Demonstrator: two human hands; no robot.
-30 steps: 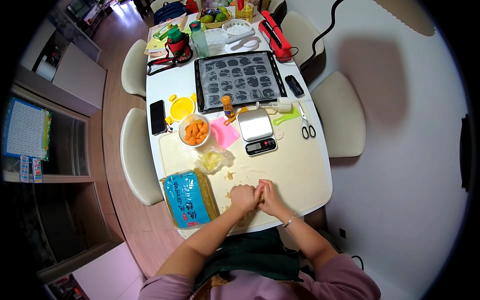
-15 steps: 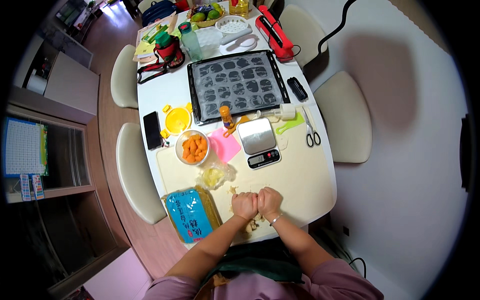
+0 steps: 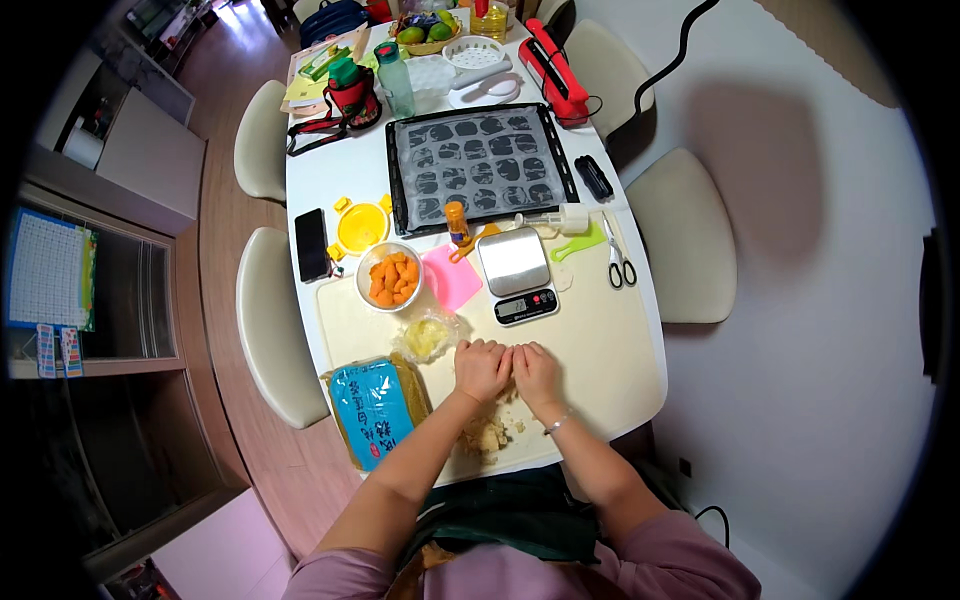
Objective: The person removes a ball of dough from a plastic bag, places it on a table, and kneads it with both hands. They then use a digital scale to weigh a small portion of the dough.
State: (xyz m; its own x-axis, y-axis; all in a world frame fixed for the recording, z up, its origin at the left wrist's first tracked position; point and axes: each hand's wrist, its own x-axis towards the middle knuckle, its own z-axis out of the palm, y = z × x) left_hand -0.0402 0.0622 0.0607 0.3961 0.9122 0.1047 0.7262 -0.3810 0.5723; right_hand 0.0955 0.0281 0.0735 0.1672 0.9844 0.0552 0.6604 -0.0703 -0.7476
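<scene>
My left hand (image 3: 483,370) and my right hand (image 3: 537,378) are side by side, close together, over a cream mat (image 3: 610,390). Both have curled fingers, and whatever lies beneath them is hidden. Crumbly beige dough (image 3: 486,435) is scattered on the mat between my forearms, with small bits up by the hands. Just beyond them stands a kitchen scale (image 3: 514,262) with a bare metal plate. A crumpled clear plastic bag with something pale yellow (image 3: 425,338) lies left of my left hand. Nearer me on that side is a blue-labelled package (image 3: 372,408).
A tub of orange lumps (image 3: 394,279) stands beside a pink sheet (image 3: 455,278). Farther off lies a black baking tray (image 3: 392,180) lined with paper. Scissors (image 3: 620,265) and a green spatula (image 3: 578,243) are at the right, a phone (image 3: 311,245) at the left. Chairs (image 3: 280,325) flank the table.
My hands have moved slightly away from me, and their fingers have loosened from tight fists into a flatter curl. More of the crumbly dough shows between my forearms. The whole view has shifted a little.
</scene>
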